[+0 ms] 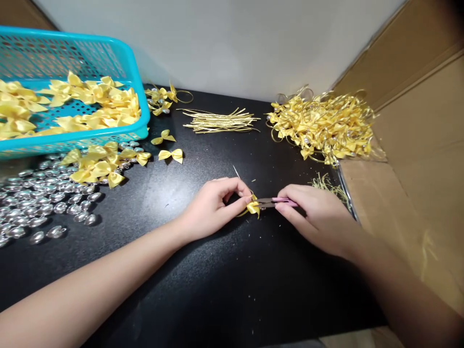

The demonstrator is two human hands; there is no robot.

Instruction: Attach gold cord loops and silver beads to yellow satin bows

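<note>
Pinched between the thumb and fingers of my left hand [221, 205] is a yellow ribbon bow [253, 208], held just above the black table. A thin gold tie [236, 171] sticks out past those fingers, and part of it is hidden by them. My right hand [313, 212] is closed around a pair of pliers [286, 200] with pink handles. The dark jaws of the pliers point left and meet the right side of the bow. Whether the jaws are closed on the tie or the ribbon is too small to tell.
A turquoise basket [139, 96] of yellow bows stands at the upper left. Silver beads [47, 203] and loose bows [97, 164] lie before it. Gold ties [221, 121] are bundled at the back. Finished-looking bows [322, 125] are heaped back right, near wire clippings [328, 186] and cardboard [406, 203].
</note>
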